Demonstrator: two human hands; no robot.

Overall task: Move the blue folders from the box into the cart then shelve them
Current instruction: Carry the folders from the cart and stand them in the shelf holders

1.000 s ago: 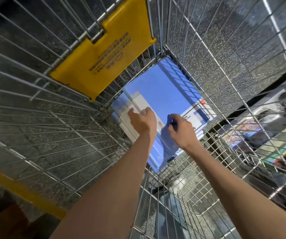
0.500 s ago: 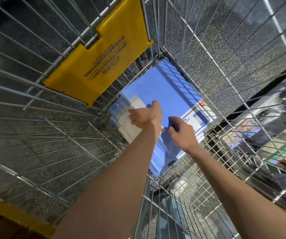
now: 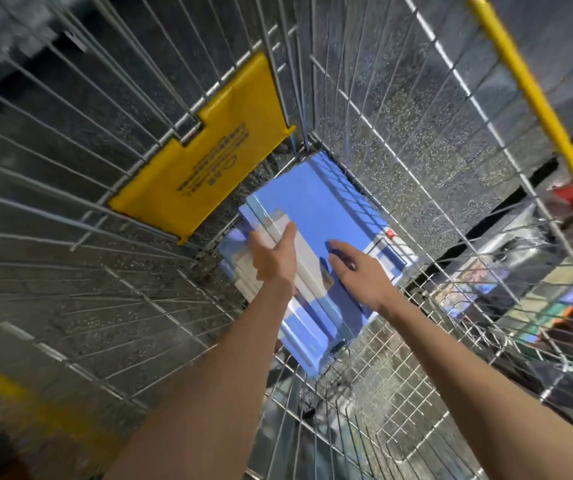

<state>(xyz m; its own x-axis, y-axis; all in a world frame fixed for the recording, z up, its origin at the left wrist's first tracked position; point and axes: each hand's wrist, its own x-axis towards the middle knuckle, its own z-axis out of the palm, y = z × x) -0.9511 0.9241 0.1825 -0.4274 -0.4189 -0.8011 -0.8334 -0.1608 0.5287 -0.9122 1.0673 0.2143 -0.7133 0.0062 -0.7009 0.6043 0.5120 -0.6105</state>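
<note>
I look down into a wire cart [image 3: 416, 140]. A stack of blue folders [image 3: 319, 202] with white spine labels lies on its bottom. My left hand [image 3: 273, 256] grips the stack's left spine edge, thumb on top of the white label and fingers under it. To the right, my right hand [image 3: 359, 273] lies flat on the top folder's blue cover with its fingers apart. Another blue folder [image 3: 230, 249] shows underneath, sticking out at the left.
A yellow plastic flap [image 3: 205, 174] hangs on the far-left wire wall. A yellow bar [image 3: 537, 98] runs along the cart's upper right edge. Beyond the right wall are blurred colourful goods [image 3: 479, 285]. Speckled dark floor shows through the mesh.
My left hand has shifted from the label's top to the spine edge and closed on it. My right hand's fingers have flattened onto the cover. The view has pulled back and tilted.
</note>
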